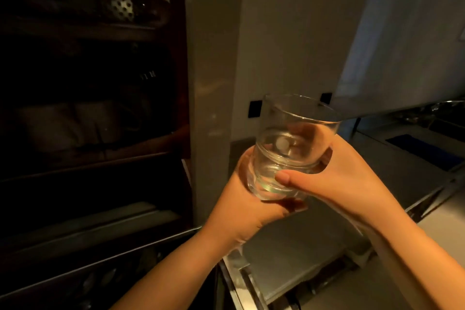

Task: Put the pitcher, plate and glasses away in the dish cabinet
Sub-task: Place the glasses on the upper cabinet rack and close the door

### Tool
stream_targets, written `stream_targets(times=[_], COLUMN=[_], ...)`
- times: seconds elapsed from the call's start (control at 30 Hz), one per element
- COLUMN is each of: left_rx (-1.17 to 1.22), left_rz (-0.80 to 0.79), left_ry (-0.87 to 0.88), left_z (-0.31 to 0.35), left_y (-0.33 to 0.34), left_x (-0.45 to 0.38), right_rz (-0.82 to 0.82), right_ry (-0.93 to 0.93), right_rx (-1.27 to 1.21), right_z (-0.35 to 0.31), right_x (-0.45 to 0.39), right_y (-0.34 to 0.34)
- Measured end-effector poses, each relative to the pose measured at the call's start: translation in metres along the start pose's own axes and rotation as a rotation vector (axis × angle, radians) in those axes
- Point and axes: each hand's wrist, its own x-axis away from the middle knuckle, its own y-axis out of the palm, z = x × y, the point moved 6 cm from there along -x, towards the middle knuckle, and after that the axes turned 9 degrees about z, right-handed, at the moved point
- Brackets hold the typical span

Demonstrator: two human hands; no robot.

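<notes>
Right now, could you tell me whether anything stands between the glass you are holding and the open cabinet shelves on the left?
Nothing visible does. Both the left hand and right hand grip the glass, and the dark cabinet stands open, though its shelves are too dim to judge free space.

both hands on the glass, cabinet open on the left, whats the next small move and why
Probably carry the glass leftward toward the dark open cabinet. The left hand grips its base and the right hand wraps its side, so it is held in the air to the right of the cabinet's shelves, not yet inside. The shelves are too dim to pick a spot.
</notes>
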Motion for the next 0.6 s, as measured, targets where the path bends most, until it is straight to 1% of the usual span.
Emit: stream_targets(times=[0.1, 0.23, 0.37, 0.43, 0.6], left_rx=[-0.026, -0.026, -0.104, -0.179, -0.499], left_rz=[0.03, 0.145, 0.242, 0.321, 0.585], left_ry=[0.05, 0.089, 0.13, 0.174, 0.32], left_z=[0.026, 0.054, 0.082, 0.096, 0.135], left_y=[-0.011, -0.035, -0.06, -0.074, -0.104], left_x=[0.017, 0.044, 0.075, 0.092, 0.14], right_rz=[-0.03, -0.076, -0.141, -0.172, -0.245], right_ry=[-0.036, -0.088, -0.124, -0.157, -0.184], right_rx=[-0.039, -0.043, -0.029, -0.043, -0.12], right_z=[-0.025, -0.059, -0.09, -0.107, -0.147], right_x=[0.006, 0.015, 0.027, 0.033, 0.048], right_y=[0.011, 0.032, 0.063, 0.078, 0.114])
